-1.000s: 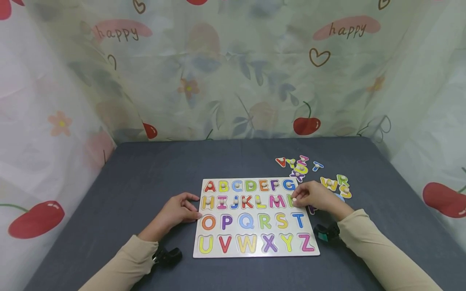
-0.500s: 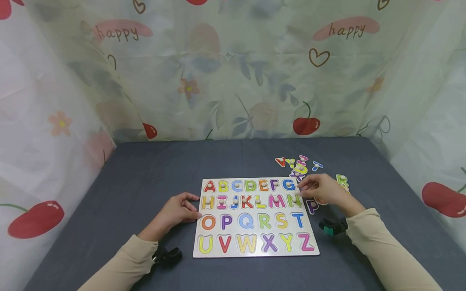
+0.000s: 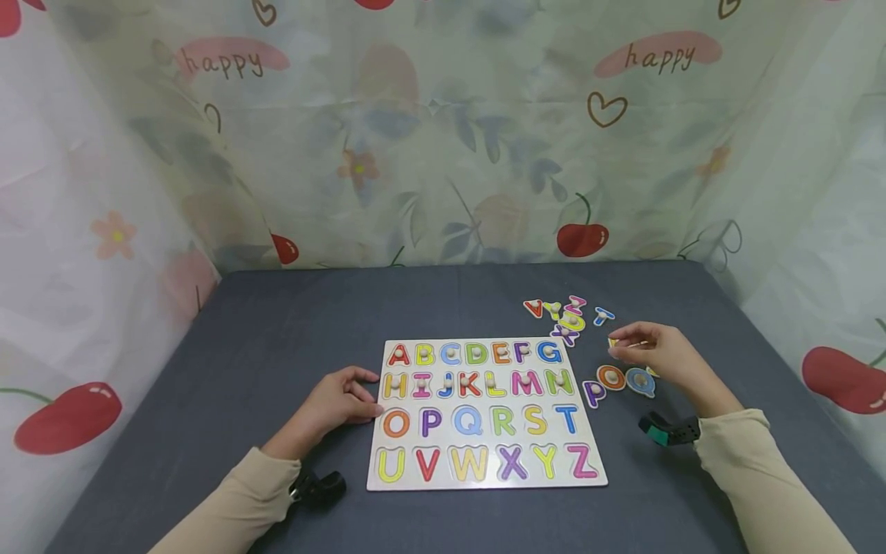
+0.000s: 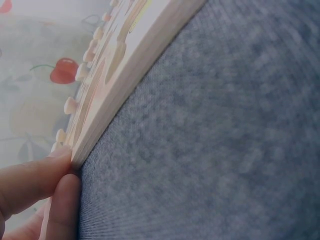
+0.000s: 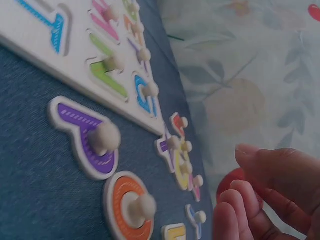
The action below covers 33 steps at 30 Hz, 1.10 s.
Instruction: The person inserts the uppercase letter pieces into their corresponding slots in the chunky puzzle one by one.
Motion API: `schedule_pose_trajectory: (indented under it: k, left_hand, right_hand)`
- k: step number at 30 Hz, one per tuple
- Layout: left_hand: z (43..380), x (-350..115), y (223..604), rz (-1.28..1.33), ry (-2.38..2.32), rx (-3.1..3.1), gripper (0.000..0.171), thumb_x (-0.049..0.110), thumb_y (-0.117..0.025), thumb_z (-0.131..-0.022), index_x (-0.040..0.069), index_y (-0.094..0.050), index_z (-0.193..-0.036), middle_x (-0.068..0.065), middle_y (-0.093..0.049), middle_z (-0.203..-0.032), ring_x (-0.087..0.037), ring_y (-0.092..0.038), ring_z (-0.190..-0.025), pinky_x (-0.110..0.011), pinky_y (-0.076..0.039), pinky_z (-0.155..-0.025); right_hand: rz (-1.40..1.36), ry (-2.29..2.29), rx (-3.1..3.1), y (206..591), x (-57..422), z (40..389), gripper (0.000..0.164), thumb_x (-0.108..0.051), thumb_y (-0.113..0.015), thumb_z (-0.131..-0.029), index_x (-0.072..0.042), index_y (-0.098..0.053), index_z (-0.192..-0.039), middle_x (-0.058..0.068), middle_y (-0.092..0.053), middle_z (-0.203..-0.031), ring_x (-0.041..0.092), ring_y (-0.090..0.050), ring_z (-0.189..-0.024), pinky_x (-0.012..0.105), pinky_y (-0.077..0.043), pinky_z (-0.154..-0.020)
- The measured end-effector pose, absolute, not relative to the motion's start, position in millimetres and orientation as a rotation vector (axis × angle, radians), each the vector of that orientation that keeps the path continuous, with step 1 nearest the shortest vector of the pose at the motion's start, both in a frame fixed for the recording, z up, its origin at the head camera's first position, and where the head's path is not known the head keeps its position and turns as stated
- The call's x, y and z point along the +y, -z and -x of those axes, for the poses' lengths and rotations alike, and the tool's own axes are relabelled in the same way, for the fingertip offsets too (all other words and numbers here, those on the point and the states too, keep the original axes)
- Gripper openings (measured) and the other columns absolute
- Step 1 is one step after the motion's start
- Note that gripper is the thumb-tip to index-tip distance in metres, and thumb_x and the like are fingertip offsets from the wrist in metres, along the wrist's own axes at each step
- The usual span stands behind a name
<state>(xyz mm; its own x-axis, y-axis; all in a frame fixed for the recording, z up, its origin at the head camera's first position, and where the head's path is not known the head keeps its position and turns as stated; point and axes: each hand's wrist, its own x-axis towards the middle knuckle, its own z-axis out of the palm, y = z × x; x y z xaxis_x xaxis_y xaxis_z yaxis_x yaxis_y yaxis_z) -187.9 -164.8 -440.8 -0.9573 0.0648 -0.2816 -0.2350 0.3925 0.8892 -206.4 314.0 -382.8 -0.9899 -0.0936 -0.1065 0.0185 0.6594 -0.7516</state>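
A white alphabet puzzle board (image 3: 450, 489) lies on the dark table. Its A to N slots hold knobbed letters; the O to Z slots show bare printed letters. My left hand (image 3: 342, 396) holds the board's left edge between thumb and finger, also seen in the left wrist view on the board (image 4: 107, 117). My right hand (image 3: 651, 352) hovers right of the board, thumb and fingers apart with nothing between them in the right wrist view. Under it a yellow piece (image 5: 175, 232) is mostly hidden. Close by lie the O piece (image 3: 611, 378), the P piece (image 3: 594, 394) and the blue Q piece (image 3: 640, 382).
Behind the board's far right corner lie a red V (image 3: 534, 308), a yellow Y (image 3: 552, 310), a pink Z (image 3: 575, 305), a yellow U (image 3: 572, 321), a purple X (image 3: 565, 334) and a blue T (image 3: 604, 316). A printed curtain (image 3: 429, 154) hangs around the table.
My right hand has let go of the N, now seated in its slot, and moved right, off the board to the loose letters. My left hand stays at the board's edge.
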Motion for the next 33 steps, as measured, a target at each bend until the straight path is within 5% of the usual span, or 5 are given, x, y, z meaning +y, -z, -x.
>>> schedule_pose_trajectory:
  k: [14,33]
  left_hand:
    - [188,-163,440,0.165,-1.578,2.39,0.054,0.006,-0.082,-0.066,0.006,-0.056,-0.114,-0.011,-0.059,-0.078,-0.019,-0.062,-0.066,-0.031,-0.055,-0.064]
    - [188,-162,437,0.169,-1.56,2.396,0.054,0.007,-0.082,-0.067,0.006,-0.056,-0.114,-0.011,-0.059,-0.079,-0.018,-0.061,-0.067,-0.031,-0.055,-0.065]
  right_hand:
    - [0.12,1.175,2.658,406,324,207,0.042,-0.024,-0.072,-0.081,0.007,-0.062,-0.108,0.009,-0.068,-0.089,0.011,-0.06,-0.074,0.025,-0.05,-0.064]
    - [0.141,1.021,2.68,408,318,211,0.027,-0.018,-0.072,-0.081,0.004,-0.065,-0.096,0.002,-0.063,-0.078,0.013,-0.053,-0.069,0.025,-0.045,-0.057]
